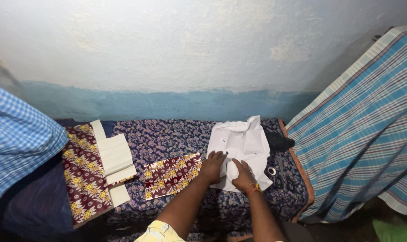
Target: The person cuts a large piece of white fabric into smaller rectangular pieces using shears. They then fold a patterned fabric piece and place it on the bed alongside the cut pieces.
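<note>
Below a whitewashed wall with a blue painted band, a bed covered in a dark floral sheet (167,139) carries my sewing pieces. Both my hands rest on a crumpled white cloth (243,143) near the bed's right edge. My left hand (213,165) lies flat with fingers spread on the cloth's near left corner; my right hand (243,175), a thread band at the wrist, closes around a bunched fold at the cloth's near edge. The cloth runs lengthwise away from me toward the wall, so most of it lies beyond my fingertips, and both hands sit equally close to it.

Just left of my left hand lies a maroon flowered fabric strip (172,175), angled across the middle of the bed. Farther left, near the left edge, a longer maroon flowered panel (83,175) sits under cream paper pieces (115,157). Scissors (280,172) and a small tape roll (272,170) lie beside the cloth's right edge. A blue striped cloth (360,130) hangs at the right.
</note>
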